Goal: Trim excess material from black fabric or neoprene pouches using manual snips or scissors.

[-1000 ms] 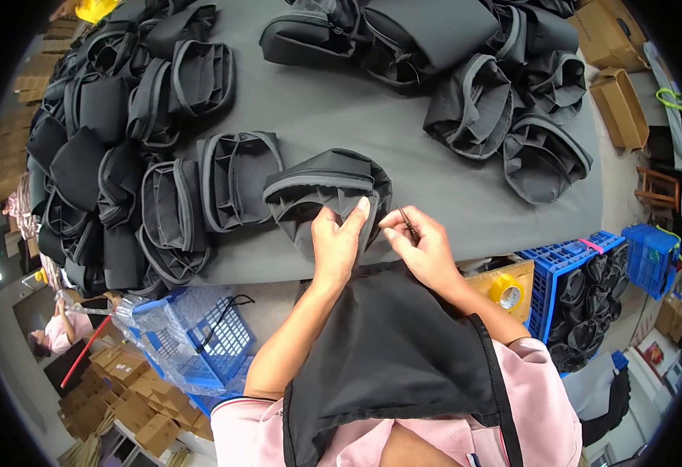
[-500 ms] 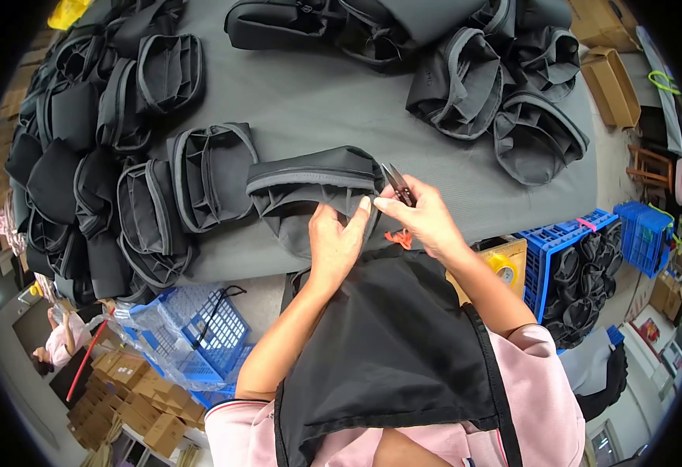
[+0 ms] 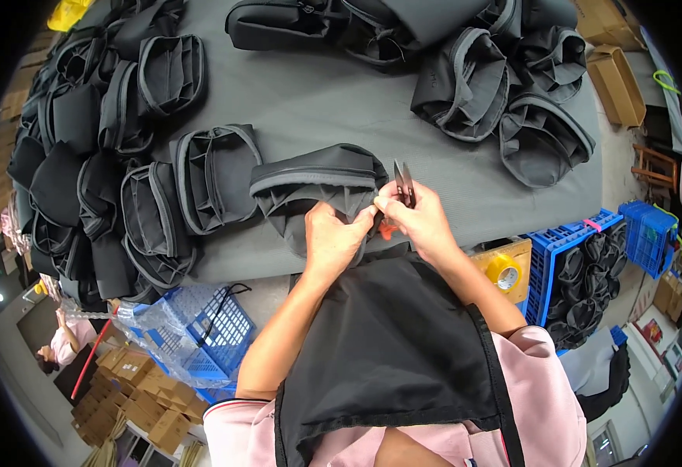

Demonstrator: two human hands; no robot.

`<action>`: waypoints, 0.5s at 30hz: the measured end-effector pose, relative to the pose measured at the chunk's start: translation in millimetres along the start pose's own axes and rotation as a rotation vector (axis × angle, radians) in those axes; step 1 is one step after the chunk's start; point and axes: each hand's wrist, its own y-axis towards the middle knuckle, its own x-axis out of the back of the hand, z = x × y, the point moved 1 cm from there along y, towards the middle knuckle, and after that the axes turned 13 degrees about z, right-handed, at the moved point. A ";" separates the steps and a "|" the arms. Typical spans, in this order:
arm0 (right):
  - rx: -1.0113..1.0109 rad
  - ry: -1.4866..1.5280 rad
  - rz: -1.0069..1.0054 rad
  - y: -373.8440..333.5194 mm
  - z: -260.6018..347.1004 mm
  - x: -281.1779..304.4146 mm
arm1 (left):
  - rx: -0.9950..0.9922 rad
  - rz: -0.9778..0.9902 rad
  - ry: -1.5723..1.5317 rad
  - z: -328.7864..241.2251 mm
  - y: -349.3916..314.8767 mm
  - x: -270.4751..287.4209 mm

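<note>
- Far left, soft black pouches crowd the tabletop.
- Mid-picture, the open pouch sits at the tabletop's near edge; it looks light, floppy and apt to crumple, so its firmer zipped rim seems the best hold.
- The left hand has its fingers closed on that pouch's near right side.
- Beside it, the right hand grips dark scissors, blades slightly apart; its thumb meets the left one, anything pinched there too small to tell.
</note>
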 end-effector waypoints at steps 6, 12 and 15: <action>0.246 -0.953 -0.225 -28.0 32.6 -4.3 | -0.057 -0.017 -0.184 -3.4 6.1 -0.8; 0.246 -1.125 -0.150 -24.7 37.7 7.6 | 0.002 -0.011 -0.188 -2.6 7.5 1.1; 0.223 -1.140 -0.128 -20.9 40.3 8.0 | -0.004 -0.015 -0.165 8.7 7.7 0.8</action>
